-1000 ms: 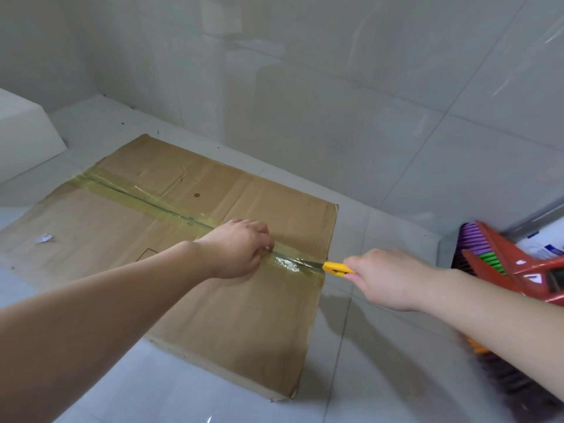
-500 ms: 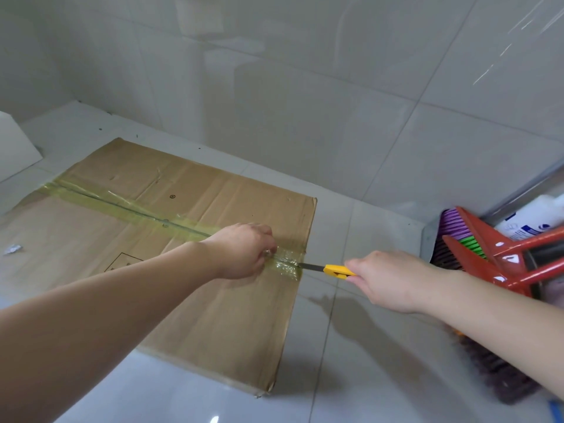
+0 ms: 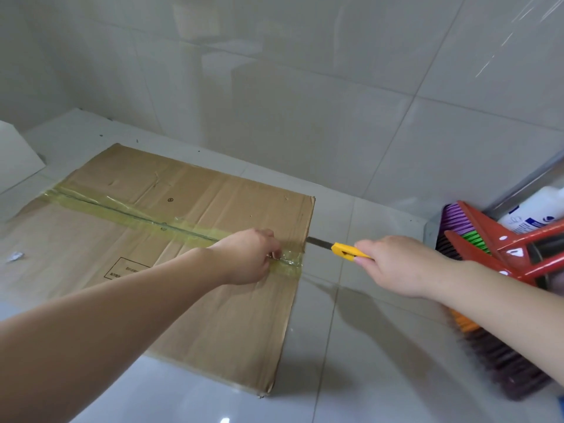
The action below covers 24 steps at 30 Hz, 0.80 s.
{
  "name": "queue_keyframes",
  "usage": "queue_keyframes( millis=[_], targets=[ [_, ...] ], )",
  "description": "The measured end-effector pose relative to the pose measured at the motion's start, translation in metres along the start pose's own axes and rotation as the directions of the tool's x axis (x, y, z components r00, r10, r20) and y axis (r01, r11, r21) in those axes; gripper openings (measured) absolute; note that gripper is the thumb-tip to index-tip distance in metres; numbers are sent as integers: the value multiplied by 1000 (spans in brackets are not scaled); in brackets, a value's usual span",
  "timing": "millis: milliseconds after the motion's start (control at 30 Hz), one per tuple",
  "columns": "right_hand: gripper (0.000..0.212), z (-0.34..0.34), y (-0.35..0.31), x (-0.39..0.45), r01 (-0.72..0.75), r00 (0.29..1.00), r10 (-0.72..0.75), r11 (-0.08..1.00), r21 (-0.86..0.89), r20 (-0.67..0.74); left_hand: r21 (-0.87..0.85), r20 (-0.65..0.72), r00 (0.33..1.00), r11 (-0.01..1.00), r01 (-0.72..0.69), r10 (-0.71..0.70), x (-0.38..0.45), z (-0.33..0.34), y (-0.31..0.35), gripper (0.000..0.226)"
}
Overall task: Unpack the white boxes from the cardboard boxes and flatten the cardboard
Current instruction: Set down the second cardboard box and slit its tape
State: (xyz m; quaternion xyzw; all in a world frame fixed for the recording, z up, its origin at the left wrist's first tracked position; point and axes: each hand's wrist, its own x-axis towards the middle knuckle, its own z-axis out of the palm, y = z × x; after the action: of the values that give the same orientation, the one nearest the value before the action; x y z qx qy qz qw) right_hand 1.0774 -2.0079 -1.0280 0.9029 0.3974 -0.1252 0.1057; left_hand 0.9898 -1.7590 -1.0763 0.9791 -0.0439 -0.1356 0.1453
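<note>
A brown cardboard box (image 3: 219, 315) lies on the tiled floor, its top seam covered by a strip of yellowish tape (image 3: 134, 213) running left to right. My left hand (image 3: 247, 256) presses down on the seam near the box's right edge, fingers curled. My right hand (image 3: 393, 265) grips a yellow utility knife (image 3: 345, 250) just right of the box. Its dark blade is out past the box's right edge, at the end of the seam. A white box (image 3: 15, 154) shows partly at the far left.
Red brooms (image 3: 500, 248) with purple and green bristles lean at the right, beside a white bottle (image 3: 534, 209). A tiled wall (image 3: 305, 102) stands close behind the box. A small scrap (image 3: 14, 257) lies on the cardboard's left part. Glossy floor tiles (image 3: 351, 377) spread in front.
The knife has been drawn rightward along the tape, and its blade has come out past the box's right edge. My left hand stayed pressing on the seam.
</note>
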Motion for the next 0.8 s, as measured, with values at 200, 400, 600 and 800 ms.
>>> queue_keyframes(
  millis=[200,400,600,800],
  targets=[
    [27,8,-3,22,-179,983,176,901,394,44,-58,-21,999,997,47,-48,0,-2,3,32],
    [36,23,-6,50,-232,965,250,688,688,75,-20,-115,992,998,56,-58,10,3,8,28],
    [17,30,9,79,-129,958,283,569,812,-46,-105,-157,977,986,132,-147,26,11,11,22],
    [19,41,43,104,-111,979,200,421,900,27,-208,-150,970,965,158,-191,38,12,9,21]
  ],
)
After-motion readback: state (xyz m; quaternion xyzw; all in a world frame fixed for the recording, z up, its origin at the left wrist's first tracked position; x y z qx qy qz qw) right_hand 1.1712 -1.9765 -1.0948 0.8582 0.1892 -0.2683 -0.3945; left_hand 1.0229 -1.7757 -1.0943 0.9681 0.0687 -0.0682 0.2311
